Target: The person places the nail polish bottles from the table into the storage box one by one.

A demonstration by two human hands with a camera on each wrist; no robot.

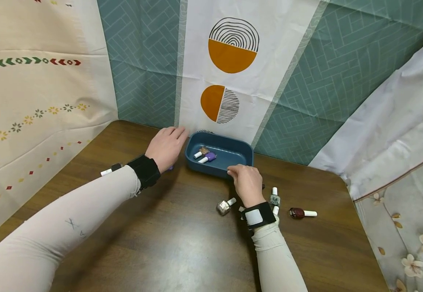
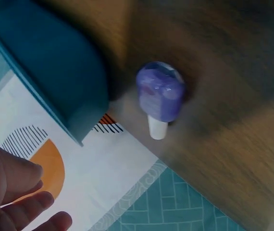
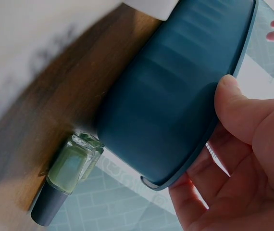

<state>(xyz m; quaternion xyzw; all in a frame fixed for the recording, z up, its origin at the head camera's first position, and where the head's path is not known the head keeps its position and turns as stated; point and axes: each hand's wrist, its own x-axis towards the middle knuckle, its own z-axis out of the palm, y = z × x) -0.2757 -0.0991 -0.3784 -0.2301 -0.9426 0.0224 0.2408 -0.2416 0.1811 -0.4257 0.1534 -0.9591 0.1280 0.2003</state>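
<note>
A blue plastic tray (image 1: 229, 144) stands at the back of the table, holding a purple nail polish bottle (image 1: 210, 157) and a gold glitter nail polish bottle (image 1: 204, 150). My right hand (image 1: 248, 183) pinches its front rim near the right corner, thumb on the outer wall. My left hand (image 1: 166, 148) is beside the tray's left end, fingers extended and apart from it, holding nothing. Under that hand, another purple nail polish bottle (image 2: 160, 91) with a white cap lies on the table. By the tray's right end is a green nail polish bottle (image 3: 72, 163) with a black cap.
On the right of the table are a silver glitter bottle (image 1: 224, 207), a dark green glitter bottle (image 1: 275, 200) and a dark red bottle (image 1: 297, 213). Another white-capped bottle (image 1: 116, 167) lies partly behind my left arm. Patterned cloth (image 1: 145, 61) hangs behind the table.
</note>
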